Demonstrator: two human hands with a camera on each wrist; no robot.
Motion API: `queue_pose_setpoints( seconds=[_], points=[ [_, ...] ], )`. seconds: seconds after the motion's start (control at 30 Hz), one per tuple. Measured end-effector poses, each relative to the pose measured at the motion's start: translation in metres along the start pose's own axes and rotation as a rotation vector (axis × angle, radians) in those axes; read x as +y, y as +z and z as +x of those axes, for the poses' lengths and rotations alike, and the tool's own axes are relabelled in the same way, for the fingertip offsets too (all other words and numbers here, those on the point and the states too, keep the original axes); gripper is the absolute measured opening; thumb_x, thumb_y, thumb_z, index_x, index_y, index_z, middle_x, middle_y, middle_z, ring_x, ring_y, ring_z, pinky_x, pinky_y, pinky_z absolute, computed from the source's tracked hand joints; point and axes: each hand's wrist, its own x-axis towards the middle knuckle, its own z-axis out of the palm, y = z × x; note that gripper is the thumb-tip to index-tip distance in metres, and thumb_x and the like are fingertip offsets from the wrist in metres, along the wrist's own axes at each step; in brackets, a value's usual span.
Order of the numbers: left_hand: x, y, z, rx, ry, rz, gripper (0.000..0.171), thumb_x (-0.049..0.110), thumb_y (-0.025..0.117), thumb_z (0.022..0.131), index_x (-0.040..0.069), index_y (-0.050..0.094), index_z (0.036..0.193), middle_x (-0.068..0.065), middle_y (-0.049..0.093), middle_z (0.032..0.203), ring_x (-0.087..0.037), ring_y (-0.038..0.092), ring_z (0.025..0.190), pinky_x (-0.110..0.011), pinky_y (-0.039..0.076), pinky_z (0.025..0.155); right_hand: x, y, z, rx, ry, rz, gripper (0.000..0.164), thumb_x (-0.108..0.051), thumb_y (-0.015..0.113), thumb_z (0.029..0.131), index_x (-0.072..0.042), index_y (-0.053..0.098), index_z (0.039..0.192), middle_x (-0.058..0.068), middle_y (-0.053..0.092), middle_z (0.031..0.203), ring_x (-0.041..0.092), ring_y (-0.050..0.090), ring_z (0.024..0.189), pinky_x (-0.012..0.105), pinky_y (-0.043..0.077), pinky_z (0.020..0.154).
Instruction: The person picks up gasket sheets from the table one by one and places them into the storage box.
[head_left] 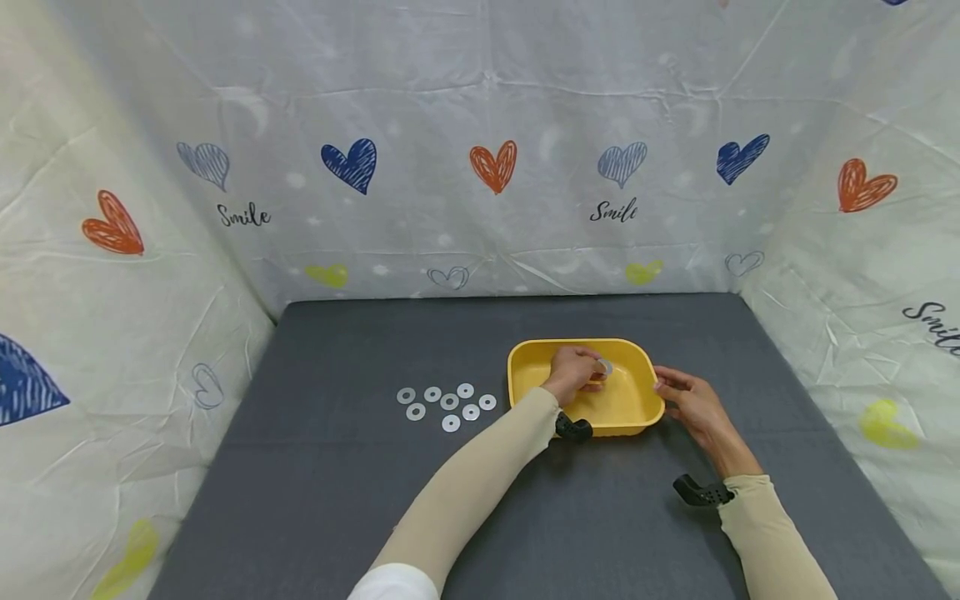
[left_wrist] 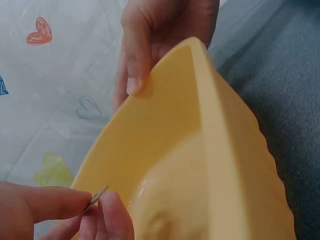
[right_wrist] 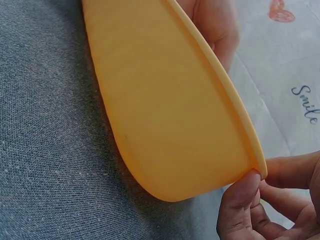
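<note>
My left hand is over the yellow plastic tray, its thumb and a finger pinching a thin flat metal washer. In the left wrist view the washer is seen nearly edge-on, apart from the tray's floor. At the tray's right end, my right hand holds the rim, with the thumb against the outer wall in the right wrist view. Several silver washers lie flat in a loose group on the dark cloth to the left of the tray. My left hand and forearm hide part of the tray's inside.
Dark grey cloth covers the table. White sheets with printed hearts hang behind it and at both sides. A black strap-like device is on my left wrist, another on my right.
</note>
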Motion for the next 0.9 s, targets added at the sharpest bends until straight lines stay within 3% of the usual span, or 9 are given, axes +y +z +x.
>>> queue_pose_setpoints(
  seconds=[0.33, 0.6, 0.77, 0.9],
  points=[
    [0.0014, 0.0022, 0.0011, -0.016, -0.037, 0.113, 0.015, -0.005, 0.070, 0.083, -0.002, 0.071, 0.098, -0.012, 0.070, 0.079, -0.019, 0.068, 0.066, -0.038, 0.061, 0.075, -0.0011, 0.0004, -0.0001, 0.003, -0.004, -0.013, 0.050, -0.019, 0.055, 0.101, -0.007, 0.043, 0.148, 0.005, 0.055, 0.119, 0.010, 0.056, 0.102, 0.025, 0.056, 0.081],
    [-0.0020, 0.0039, 0.0041, -0.004, -0.070, 0.160, 0.021, -0.004, 0.071, 0.083, -0.002, 0.072, 0.104, -0.011, 0.071, 0.081, -0.018, 0.069, 0.063, -0.034, 0.062, 0.066, -0.0001, 0.0011, 0.0005, 0.006, 0.004, -0.010, 0.050, -0.018, 0.055, 0.101, -0.006, 0.043, 0.148, 0.003, 0.055, 0.116, 0.010, 0.056, 0.102, 0.024, 0.056, 0.081],
    [-0.0009, 0.0047, 0.0046, -0.014, -0.072, 0.196, 0.019, -0.002, 0.068, 0.087, -0.003, 0.071, 0.105, -0.014, 0.073, 0.080, -0.024, 0.074, 0.071, -0.036, 0.062, 0.068, 0.0006, 0.0007, 0.0010, 0.009, 0.001, -0.006, 0.050, -0.018, 0.055, 0.101, -0.006, 0.043, 0.148, 0.002, 0.056, 0.115, 0.010, 0.056, 0.102, 0.025, 0.056, 0.084],
    [0.0001, 0.0037, 0.0044, -0.025, -0.066, 0.240, 0.019, -0.001, 0.066, 0.089, -0.003, 0.072, 0.106, -0.010, 0.068, 0.072, -0.022, 0.071, 0.066, -0.036, 0.062, 0.072, 0.0004, 0.0006, 0.0009, 0.008, 0.000, -0.001, 0.050, -0.018, 0.055, 0.101, -0.006, 0.043, 0.148, 0.001, 0.056, 0.113, 0.009, 0.056, 0.101, 0.024, 0.056, 0.083]
  ],
)
